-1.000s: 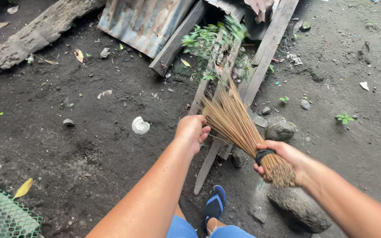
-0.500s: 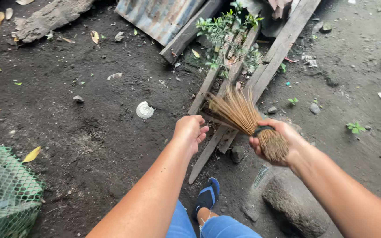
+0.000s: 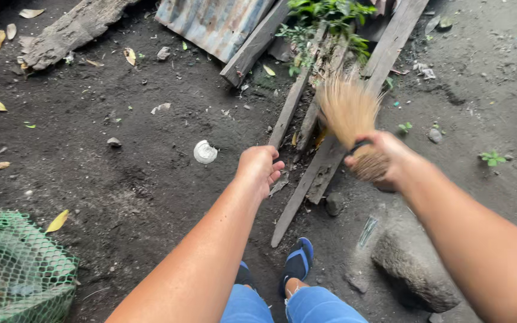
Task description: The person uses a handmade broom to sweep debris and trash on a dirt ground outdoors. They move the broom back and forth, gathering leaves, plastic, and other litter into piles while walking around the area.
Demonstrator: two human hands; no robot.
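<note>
- Looking down from head height at two bare forearms stretched over dark, damp soil
- The right hand (image 3: 384, 158) has its fingers curled tight round the bound end of a straw hand broom (image 3: 349, 113); the stiff tan bristles fan up and away from the knuckles, blurred in the picture
- A dark band circles the broom just above the gripping fingers
- The left hand (image 3: 259, 168) is loosely closed with the fingers bent inward, and it holds nothing; it hangs over bare soil, well apart from the broom
- Just beyond the left fingertips a long grey wooden slat (image 3: 297, 96) runs diagonally away; more weathered planks (image 3: 390, 48) lie under and past the broom's bristles
- To the left of the left hand's knuckles, near them, a small round white lid (image 3: 205, 152) lies flat on the soil
- Farther beyond both hands are a rusty corrugated metal sheet (image 3: 210, 21) and a clump of green weeds (image 3: 324, 18) growing among the planks
- Below the right wrist, toward the viewer, a rough grey stone (image 3: 414, 269) sits in the dirt
- Between the two forearms, close to the viewer, a foot in a blue sandal (image 3: 297, 263) shows above blue denim trouser legs
- Far to the left of the left arm, a bundle of green mesh netting (image 3: 13, 269) fills the lower corner, with yellow fallen leaves (image 3: 58, 221) scattered on the soil around it
</note>
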